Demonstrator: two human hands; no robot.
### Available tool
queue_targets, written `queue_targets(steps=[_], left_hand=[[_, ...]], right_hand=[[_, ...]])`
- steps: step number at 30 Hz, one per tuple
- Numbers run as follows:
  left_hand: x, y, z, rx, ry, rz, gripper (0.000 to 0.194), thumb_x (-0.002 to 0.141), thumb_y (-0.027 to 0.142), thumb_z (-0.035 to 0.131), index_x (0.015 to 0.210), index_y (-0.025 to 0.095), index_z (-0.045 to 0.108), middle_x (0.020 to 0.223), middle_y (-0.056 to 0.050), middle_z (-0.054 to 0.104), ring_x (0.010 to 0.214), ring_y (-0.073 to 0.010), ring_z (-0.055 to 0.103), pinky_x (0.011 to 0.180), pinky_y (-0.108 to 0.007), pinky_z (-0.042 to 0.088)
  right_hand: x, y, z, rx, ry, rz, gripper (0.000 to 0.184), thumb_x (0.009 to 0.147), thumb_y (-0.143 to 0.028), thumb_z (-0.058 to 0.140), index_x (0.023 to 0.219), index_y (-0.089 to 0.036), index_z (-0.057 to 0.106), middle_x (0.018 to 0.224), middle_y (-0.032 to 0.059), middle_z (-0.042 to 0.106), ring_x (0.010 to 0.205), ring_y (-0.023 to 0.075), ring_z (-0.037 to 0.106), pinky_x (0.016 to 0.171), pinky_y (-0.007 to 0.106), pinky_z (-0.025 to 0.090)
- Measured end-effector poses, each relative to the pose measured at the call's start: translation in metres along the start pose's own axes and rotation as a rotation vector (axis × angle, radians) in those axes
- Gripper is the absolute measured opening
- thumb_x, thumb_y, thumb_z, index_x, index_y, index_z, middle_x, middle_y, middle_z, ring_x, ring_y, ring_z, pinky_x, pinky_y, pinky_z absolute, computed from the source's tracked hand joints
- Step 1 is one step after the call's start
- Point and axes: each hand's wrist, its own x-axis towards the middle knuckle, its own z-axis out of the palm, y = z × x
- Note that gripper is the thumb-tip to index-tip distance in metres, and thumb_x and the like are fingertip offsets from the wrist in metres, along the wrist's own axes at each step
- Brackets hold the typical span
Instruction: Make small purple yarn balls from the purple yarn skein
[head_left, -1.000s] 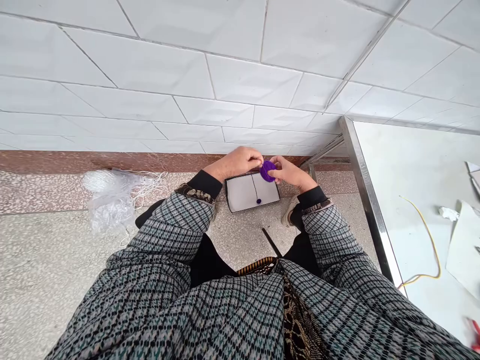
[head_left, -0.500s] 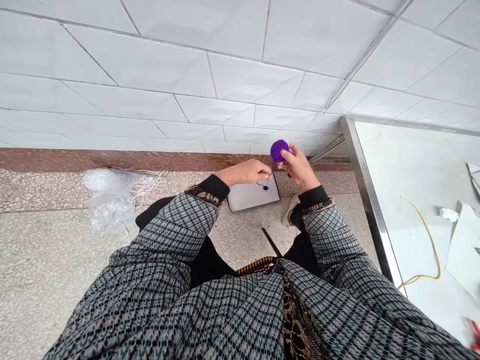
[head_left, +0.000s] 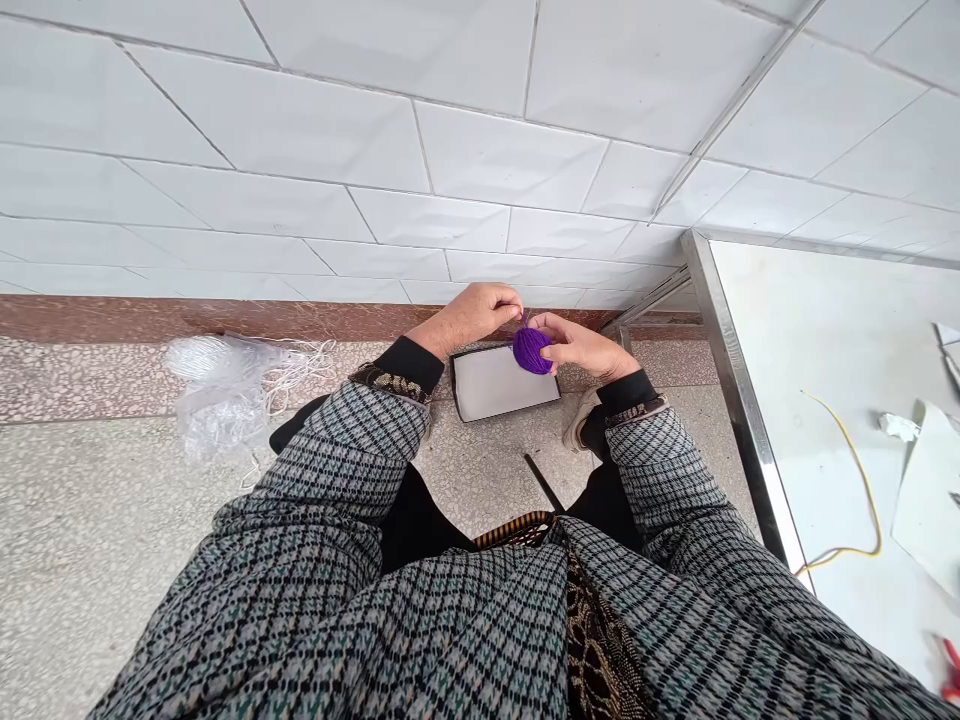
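Note:
A purple ball of yarn (head_left: 532,351) is in my right hand (head_left: 586,349), its fingers wrapped round the ball's right side. Just to the upper left, my left hand (head_left: 481,312) pinches a purple strand of yarn (head_left: 524,319) that runs to the ball. Beneath both hands a shallow white box (head_left: 495,387) with dark edges lies on the floor. The ball covers the box's upper right part from my view.
A clear plastic bag (head_left: 221,410) with white string lies on the floor at left. A dark stick (head_left: 543,483) is on the floor between my legs. At right stands a metal-edged white table (head_left: 787,330) bearing a yellow cord (head_left: 861,480). A tiled wall (head_left: 480,150) rises ahead.
My right hand has brought the yarn ball down and left. My left hand has risen and shifted slightly left. The small dark piece seen over the box is no longer visible.

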Motion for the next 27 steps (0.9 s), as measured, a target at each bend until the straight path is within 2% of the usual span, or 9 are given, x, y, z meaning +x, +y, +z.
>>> queue_targets(steps=[3, 5, 8, 12, 15, 17, 20, 24, 27], left_hand=[[0.001, 0.000, 0.009, 0.009, -0.033, -0.068, 0.024, 0.089, 0.031, 0.056, 0.083, 0.016, 0.073, 0.081, -0.003, 0.072, 0.077, -0.0182, 0.062, 0.077, -0.030, 0.046], [0.000, 0.002, 0.016, -0.008, -0.132, -0.066, 0.023, 0.089, 0.033, 0.057, 0.083, 0.017, 0.073, 0.078, -0.002, 0.071, 0.074, -0.0173, 0.060, 0.074, -0.029, 0.043], [-0.002, 0.008, 0.023, -0.017, -0.292, 0.024, 0.019, 0.087, 0.028, 0.058, 0.078, 0.018, 0.071, 0.074, -0.001, 0.068, 0.070, -0.0155, 0.057, 0.071, -0.028, 0.041], [-0.005, 0.015, 0.023, -0.034, -0.439, 0.124, 0.019, 0.085, 0.027, 0.057, 0.075, 0.019, 0.071, 0.070, 0.000, 0.065, 0.064, -0.0143, 0.053, 0.069, -0.029, 0.039], [-0.006, 0.015, 0.018, -0.047, -0.430, 0.145, 0.019, 0.084, 0.028, 0.056, 0.078, 0.019, 0.072, 0.076, -0.002, 0.069, 0.069, -0.0151, 0.056, 0.072, -0.030, 0.040], [-0.006, 0.013, 0.014, -0.045, -0.360, 0.133, 0.020, 0.084, 0.029, 0.057, 0.081, 0.018, 0.073, 0.082, -0.004, 0.072, 0.073, -0.0162, 0.059, 0.074, -0.030, 0.042], [-0.005, 0.009, 0.007, -0.051, -0.219, 0.112, 0.023, 0.086, 0.033, 0.057, 0.085, 0.018, 0.075, 0.087, -0.005, 0.074, 0.080, -0.0181, 0.063, 0.079, -0.031, 0.046], [-0.002, 0.003, 0.000, -0.033, -0.075, 0.103, 0.023, 0.088, 0.031, 0.057, 0.084, 0.017, 0.075, 0.089, -0.005, 0.075, 0.084, -0.0187, 0.065, 0.086, -0.031, 0.050], [0.001, -0.003, 0.000, 0.000, -0.006, 0.046, 0.022, 0.087, 0.028, 0.056, 0.082, 0.017, 0.074, 0.088, -0.006, 0.076, 0.083, -0.0191, 0.066, 0.083, -0.031, 0.050]], right_hand=[[-0.001, -0.001, -0.001, 0.115, 0.060, -0.100, 0.070, 0.067, -0.051, 0.098, 0.114, -0.021, 0.055, 0.096, -0.0001, 0.067, 0.069, 0.0115, 0.063, 0.055, 0.023, 0.056], [0.000, 0.000, -0.004, 0.179, 0.183, -0.166, 0.075, 0.067, -0.058, 0.098, 0.115, -0.023, 0.052, 0.093, -0.0017, 0.066, 0.067, 0.0114, 0.063, 0.057, 0.024, 0.057], [0.005, 0.004, -0.010, 0.228, 0.382, -0.215, 0.072, 0.073, -0.061, 0.094, 0.115, -0.026, 0.047, 0.085, -0.0054, 0.063, 0.066, 0.0101, 0.063, 0.064, 0.024, 0.058], [0.013, 0.009, -0.013, 0.116, 0.605, -0.101, 0.058, 0.081, -0.041, 0.089, 0.112, -0.026, 0.043, 0.086, -0.0071, 0.063, 0.061, 0.0072, 0.062, 0.061, 0.021, 0.057], [0.015, 0.010, -0.009, -0.076, 0.675, 0.008, 0.047, 0.084, -0.024, 0.081, 0.115, -0.023, 0.046, 0.088, -0.0063, 0.064, 0.056, 0.0062, 0.059, 0.055, 0.020, 0.054], [0.013, 0.008, -0.006, -0.200, 0.622, 0.062, 0.042, 0.084, -0.020, 0.079, 0.115, -0.021, 0.051, 0.088, -0.0044, 0.065, 0.056, 0.0069, 0.059, 0.053, 0.021, 0.053], [0.010, 0.006, -0.003, -0.265, 0.435, 0.122, 0.037, 0.082, -0.018, 0.080, 0.112, -0.017, 0.058, 0.089, -0.0010, 0.067, 0.060, 0.0084, 0.061, 0.053, 0.021, 0.053], [0.006, 0.004, -0.002, -0.162, 0.133, 0.137, 0.042, 0.078, -0.018, 0.082, 0.116, -0.017, 0.063, 0.092, -0.0010, 0.069, 0.065, 0.0090, 0.062, 0.056, 0.021, 0.055], [0.003, 0.002, -0.001, -0.048, 0.025, 0.076, 0.051, 0.074, -0.027, 0.089, 0.117, -0.018, 0.064, 0.096, -0.0004, 0.070, 0.070, 0.0100, 0.063, 0.058, 0.022, 0.057]])
